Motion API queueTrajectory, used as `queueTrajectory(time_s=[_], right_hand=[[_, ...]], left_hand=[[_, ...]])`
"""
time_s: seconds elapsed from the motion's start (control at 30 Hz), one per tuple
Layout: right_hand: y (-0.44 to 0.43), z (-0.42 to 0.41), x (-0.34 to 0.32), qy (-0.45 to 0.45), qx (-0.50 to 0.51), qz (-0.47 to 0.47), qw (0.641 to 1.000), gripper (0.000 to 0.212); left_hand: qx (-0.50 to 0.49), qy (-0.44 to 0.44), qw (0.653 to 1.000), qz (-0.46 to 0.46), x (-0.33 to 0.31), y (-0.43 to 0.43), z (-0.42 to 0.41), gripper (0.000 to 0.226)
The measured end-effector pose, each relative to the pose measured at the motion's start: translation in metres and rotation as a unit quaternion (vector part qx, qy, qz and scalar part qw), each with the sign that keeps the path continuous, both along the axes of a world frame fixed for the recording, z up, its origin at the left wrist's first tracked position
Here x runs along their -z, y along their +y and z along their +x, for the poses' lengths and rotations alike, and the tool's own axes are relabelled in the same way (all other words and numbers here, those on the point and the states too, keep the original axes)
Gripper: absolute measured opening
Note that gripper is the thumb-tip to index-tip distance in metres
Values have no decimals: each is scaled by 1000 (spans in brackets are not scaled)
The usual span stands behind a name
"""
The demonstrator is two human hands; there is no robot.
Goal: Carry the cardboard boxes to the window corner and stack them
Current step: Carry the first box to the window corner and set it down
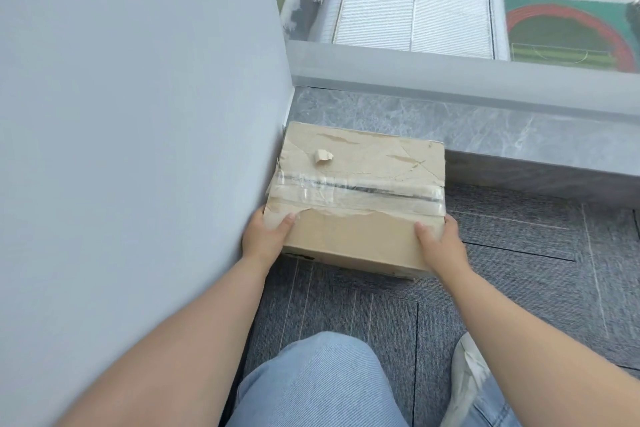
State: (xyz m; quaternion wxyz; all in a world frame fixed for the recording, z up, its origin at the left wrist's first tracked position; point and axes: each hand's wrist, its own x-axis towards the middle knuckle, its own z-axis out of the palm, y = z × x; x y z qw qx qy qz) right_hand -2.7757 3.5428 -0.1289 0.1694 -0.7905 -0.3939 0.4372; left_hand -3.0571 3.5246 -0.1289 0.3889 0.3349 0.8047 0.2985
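A worn cardboard box with clear tape across its top and torn paper patches sits in the corner, between the grey wall and the marble window ledge. My left hand grips its near left corner, thumb on top. My right hand grips the near right corner, thumb on the lid. Whether the box rests on the carpet or on another box below is hidden.
The grey wall runs along the left. A marble ledge and window frame lie behind the box. Dark carpet tiles spread to the right. My knee in jeans and a light shoe are below.
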Motion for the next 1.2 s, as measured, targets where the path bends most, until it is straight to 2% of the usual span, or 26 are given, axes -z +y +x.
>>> queueTrajectory(time_s=[0.13, 0.3, 0.47, 0.63, 0.77, 0.9, 0.97, 1.07, 1.2], right_hand=[[1, -2, 4, -2, 8, 13, 1000, 59], [1, -2, 3, 0, 7, 8, 1000, 59], [1, -1, -2, 3, -11, 6, 1000, 58], [4, -2, -1, -6, -25, 3, 1000, 58], [7, -2, -1, -28, -39, -9, 999, 58], [11, 1, -19, -73, -79, -70, 992, 67], [10, 7, -41, -103, -116, -88, 984, 68], [5, 17, -85, -135, -219, -94, 962, 53], [-4, 28, -165, -137, -287, -93, 944, 43]], left_hand=[[-44, 3, 999, 16, 1, 2, 5, 38], [-104, -27, 994, 1, 0, -2, 9, 46], [-157, 21, 986, -49, 0, -20, 17, 57], [-170, -24, 981, -96, 8, -24, 19, 61], [-135, -20, 985, -108, 11, -22, 16, 62], [-45, 24, 984, -169, -7, -24, 10, 59], [10, 52, 975, -214, -28, -26, 9, 54], [89, 86, 959, -256, -72, -29, 14, 44], [160, 104, 956, -225, -153, -27, 39, 40]])
